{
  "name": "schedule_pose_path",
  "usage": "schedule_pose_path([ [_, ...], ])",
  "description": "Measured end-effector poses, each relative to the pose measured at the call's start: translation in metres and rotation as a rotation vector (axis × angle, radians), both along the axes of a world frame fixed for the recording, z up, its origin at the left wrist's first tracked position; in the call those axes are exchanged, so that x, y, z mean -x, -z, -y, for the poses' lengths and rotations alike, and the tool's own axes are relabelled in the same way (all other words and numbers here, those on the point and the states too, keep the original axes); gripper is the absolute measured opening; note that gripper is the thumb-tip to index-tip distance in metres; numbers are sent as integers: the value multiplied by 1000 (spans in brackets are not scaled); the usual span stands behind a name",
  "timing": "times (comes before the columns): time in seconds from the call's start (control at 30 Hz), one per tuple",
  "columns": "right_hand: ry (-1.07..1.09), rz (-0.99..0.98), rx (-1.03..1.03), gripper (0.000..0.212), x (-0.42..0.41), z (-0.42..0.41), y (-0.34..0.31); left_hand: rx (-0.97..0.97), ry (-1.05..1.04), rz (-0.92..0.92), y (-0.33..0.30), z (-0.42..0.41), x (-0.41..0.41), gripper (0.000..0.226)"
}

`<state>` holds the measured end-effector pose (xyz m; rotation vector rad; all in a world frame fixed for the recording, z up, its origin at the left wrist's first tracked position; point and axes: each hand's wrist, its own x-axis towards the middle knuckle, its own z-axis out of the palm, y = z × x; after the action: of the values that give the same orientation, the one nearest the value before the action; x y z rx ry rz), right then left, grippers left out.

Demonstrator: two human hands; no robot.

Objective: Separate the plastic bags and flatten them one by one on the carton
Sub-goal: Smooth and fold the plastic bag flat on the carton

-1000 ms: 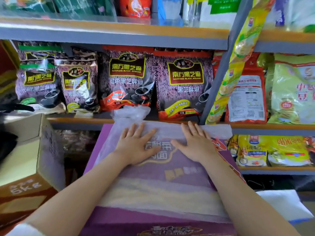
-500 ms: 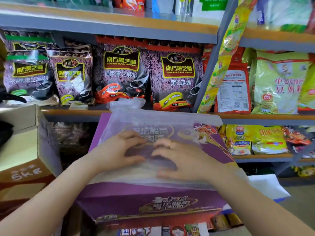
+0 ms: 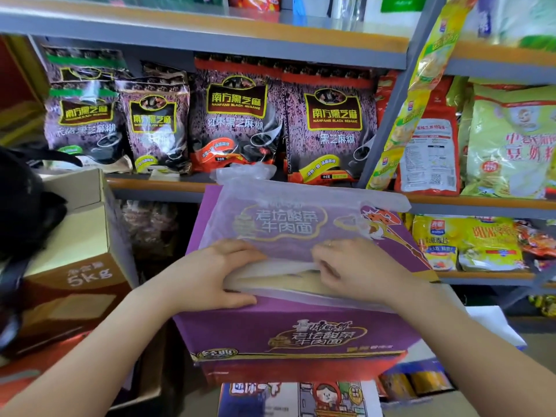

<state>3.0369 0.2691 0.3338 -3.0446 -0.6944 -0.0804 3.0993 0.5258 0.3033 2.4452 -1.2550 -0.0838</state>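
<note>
A stack of thin translucent plastic bags lies flat on top of the purple noodle carton. At the stack's near edge my left hand grips the lower layers, thumb underneath and fingers curled over the top. My right hand pinches the top bag's near edge and lifts it slightly, so the layers gape apart between my hands. A crumpled bag end sticks up at the far side of the stack.
Shop shelves with black sesame packets and yellow cereal bags stand right behind the carton. An open brown 5 kg cardboard box sits to the left with a black object over it. More boxes lie under the carton.
Both hands slid from the far part of the bags back to the near edge. They went from pressing flat to gripping the edge, and the layers have started to part.
</note>
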Motion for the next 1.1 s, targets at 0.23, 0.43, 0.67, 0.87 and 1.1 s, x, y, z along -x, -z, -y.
schedule_pose_path([
  [0.23,298,-219,-328,15,-20,33,-4,76,-52,-64,-6,-14,0,62],
  [0.43,143,-349,-241,46,-5,17,-33,392,-160,-167,-5,-3,1,38],
  [0.67,66,-405,-163,32,-10,9,-71,815,-324,-552,-25,18,17,30],
  [0.87,196,-456,-142,29,-61,10,-49,486,-419,-529,-15,5,9,29],
  [1.1,245,-215,-32,32,-107,6,-16,397,-711,-284,-1,13,-17,24],
])
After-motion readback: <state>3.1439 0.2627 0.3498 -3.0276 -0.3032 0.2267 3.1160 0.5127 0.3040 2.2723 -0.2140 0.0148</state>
